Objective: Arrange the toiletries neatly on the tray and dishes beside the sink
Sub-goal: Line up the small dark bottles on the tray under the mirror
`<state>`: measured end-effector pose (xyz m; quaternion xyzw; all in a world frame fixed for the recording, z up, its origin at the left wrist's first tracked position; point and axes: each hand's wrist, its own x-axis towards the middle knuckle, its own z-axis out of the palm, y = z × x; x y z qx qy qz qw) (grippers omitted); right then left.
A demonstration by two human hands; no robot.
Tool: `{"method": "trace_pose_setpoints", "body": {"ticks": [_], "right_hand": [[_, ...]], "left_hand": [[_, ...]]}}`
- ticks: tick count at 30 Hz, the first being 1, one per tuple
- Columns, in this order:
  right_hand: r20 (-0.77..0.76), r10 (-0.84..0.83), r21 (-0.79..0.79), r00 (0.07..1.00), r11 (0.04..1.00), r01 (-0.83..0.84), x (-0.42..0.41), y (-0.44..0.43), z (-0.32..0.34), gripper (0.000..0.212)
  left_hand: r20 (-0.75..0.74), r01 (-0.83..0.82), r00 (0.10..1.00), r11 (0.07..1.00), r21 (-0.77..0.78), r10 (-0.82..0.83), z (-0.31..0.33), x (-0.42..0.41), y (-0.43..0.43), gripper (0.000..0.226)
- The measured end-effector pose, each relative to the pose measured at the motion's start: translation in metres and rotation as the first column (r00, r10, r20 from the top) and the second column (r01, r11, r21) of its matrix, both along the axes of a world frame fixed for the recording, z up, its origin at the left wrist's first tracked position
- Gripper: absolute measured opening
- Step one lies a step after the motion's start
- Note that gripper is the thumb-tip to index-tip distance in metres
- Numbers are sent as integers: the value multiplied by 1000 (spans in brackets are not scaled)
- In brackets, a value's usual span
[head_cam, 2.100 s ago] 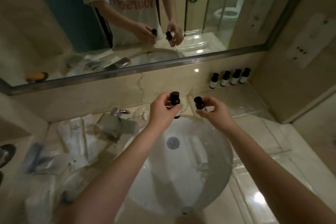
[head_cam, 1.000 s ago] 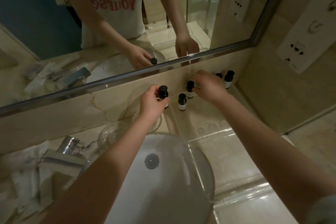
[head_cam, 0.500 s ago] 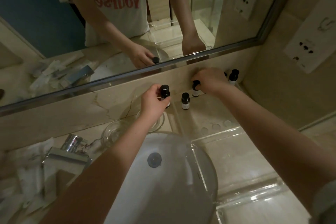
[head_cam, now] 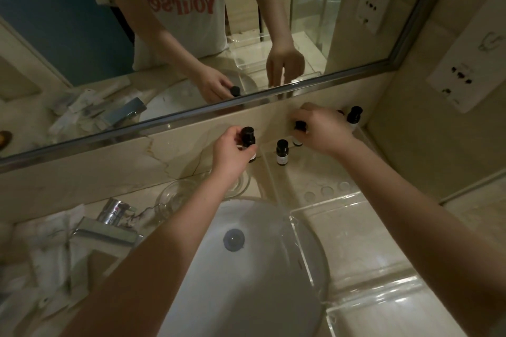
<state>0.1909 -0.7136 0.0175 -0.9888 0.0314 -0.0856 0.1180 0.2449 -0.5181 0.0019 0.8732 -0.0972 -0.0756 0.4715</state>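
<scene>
Little has changed: one bottle (head_cam: 248, 139) is still gripped upright, cap up, by the left hand (head_cam: 231, 153) just left of the tray (head_cam: 315, 172); a second bottle (head_cam: 299, 131), upright on the tray's far end, is still pinched by the right hand (head_cam: 323, 131).

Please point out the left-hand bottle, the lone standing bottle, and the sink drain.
left-hand bottle (head_cam: 247, 131): head view, on its black cap.
lone standing bottle (head_cam: 281, 158): head view, on its pale label.
sink drain (head_cam: 233, 239): head view, on the stopper's centre.
</scene>
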Motion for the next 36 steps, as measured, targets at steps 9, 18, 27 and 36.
{"method": "trace_pose_setpoints", "body": {"ticks": [9,18,27,36], "right_hand": [[-300,129,-106,945,980,-167,17,22,3,22],[-263,70,-139,962,984,-109,39,9,6,20],[-254,62,-126,965,987,-97,40,1,-1,22],[-262,48,-72,964,995,-69,38,0,-3,13]], "left_hand": [[6,-11,1000,1000,13,10,2,-1,5,31],[-4,7,1000,1000,3,-7,3,4,-1,30],[-59,78,996,995,64,-74,-17,15,-35,33],[-91,153,986,977,147,-141,-29,15,-43,38]]}}
